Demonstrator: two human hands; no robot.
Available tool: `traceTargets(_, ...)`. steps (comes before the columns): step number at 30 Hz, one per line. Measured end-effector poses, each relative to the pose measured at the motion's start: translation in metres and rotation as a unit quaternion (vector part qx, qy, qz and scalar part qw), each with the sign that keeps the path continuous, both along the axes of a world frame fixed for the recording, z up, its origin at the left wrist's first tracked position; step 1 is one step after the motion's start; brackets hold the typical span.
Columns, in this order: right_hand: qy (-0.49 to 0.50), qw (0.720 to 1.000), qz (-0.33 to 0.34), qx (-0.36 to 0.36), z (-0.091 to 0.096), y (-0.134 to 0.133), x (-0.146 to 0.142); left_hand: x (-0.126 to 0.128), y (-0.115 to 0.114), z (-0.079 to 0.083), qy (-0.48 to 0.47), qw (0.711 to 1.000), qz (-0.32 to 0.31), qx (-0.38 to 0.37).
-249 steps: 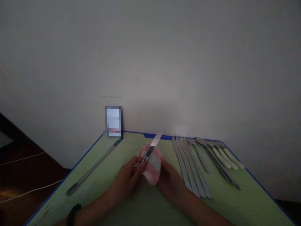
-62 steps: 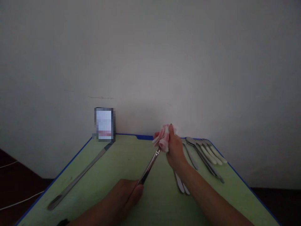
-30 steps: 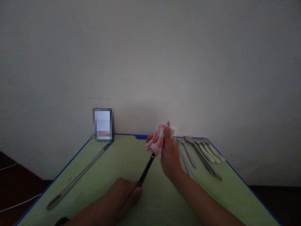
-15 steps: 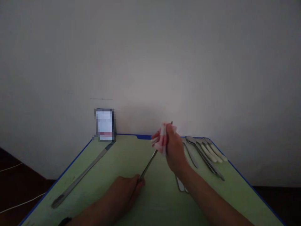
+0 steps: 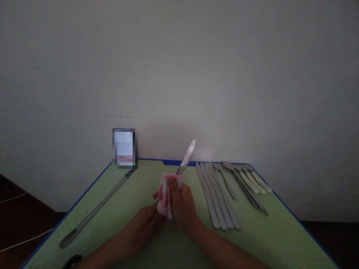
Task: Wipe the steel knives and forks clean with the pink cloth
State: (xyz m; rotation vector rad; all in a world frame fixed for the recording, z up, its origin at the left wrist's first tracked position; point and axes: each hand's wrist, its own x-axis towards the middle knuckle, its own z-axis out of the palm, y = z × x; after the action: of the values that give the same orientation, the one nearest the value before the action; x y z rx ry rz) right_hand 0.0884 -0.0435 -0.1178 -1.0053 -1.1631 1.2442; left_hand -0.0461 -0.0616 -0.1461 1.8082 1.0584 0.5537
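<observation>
A table knife (image 5: 187, 157) points up and away over the middle of the table, its blade bare. My right hand (image 5: 182, 203) is closed around a pink and white cloth (image 5: 165, 196), which wraps the knife's lower part. Just below the cloth, my left hand (image 5: 146, 222) is closed; the knife's handle end is hidden there between hand and cloth. To the right of my hands, several table knives (image 5: 215, 198) lie side by side on the green tabletop (image 5: 117, 209).
Beyond the knives lie a fork (image 5: 228, 185), stacked spoons (image 5: 244, 186) and several white-handled utensils (image 5: 252, 181). A long metal utensil (image 5: 95, 209) lies at the left. A blurred phone-like screen (image 5: 125, 147) stands against the wall (image 5: 179, 74).
My right hand and the cloth have slid down the knife toward my left hand. The blade now shows above the cloth, and the row of knives is uncovered.
</observation>
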Motion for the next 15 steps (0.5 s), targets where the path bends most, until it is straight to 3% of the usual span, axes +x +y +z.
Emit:
traceTargets(2,-0.016,1.0,0.012,0.011,-0.007,0.001,-0.001,0.003,0.0,0.002,0.013,0.999,0.011,0.029)
traceTargets(5,-0.01,1.0,-0.012,0.009,0.004,0.012,0.012,0.009,-0.002,0.005,0.097,0.993,0.029,0.06)
traceTargets(8,0.058,0.995,-0.085,0.005,0.032,0.028,0.034,0.012,-0.004,0.006,0.23,0.97,0.029,0.079)
traceTargets(11,0.196,0.969,-0.15,0.0,0.054,0.038,0.053,0.014,-0.005,0.003,0.326,0.939,0.024,0.105)
traceTargets(13,0.258,0.954,-0.151,-0.009,0.06,0.04,0.057,0.014,-0.005,0.001,0.351,0.929,0.021,0.118)
traceTargets(15,0.252,0.955,-0.158,-0.002,0.056,0.039,0.053,0.013,-0.004,-0.002,0.359,0.924,0.02,0.133)
